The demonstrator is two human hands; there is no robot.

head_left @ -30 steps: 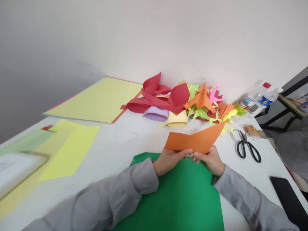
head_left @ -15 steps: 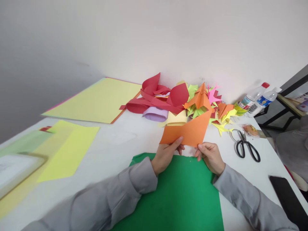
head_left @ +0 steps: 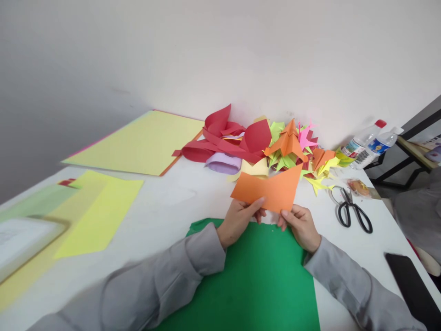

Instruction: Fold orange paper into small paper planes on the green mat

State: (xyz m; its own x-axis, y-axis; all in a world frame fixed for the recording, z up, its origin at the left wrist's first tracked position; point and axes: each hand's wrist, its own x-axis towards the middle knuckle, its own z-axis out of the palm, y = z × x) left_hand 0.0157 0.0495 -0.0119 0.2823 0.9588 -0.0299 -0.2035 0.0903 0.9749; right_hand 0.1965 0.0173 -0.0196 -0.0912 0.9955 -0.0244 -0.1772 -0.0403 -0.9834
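Left hand point(head_left: 237, 221) and right hand point(head_left: 302, 225) are pinching notched orange paper piece point(head_left: 268, 191) near far edge of flat green sheet point(head_left: 263, 285). Uneven pulling would be risking a stray crease.

Far side of orange paper point(head_left: 270, 191) and lower end of green sheet point(head_left: 268, 280) unseen

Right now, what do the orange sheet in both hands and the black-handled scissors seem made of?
Orange angular sheet: probably matte paper or thin card; crisp edges, no shine. Black-handled scissors: thin grey blades suggest metal; smooth dark loops could be plastic or coated metal.
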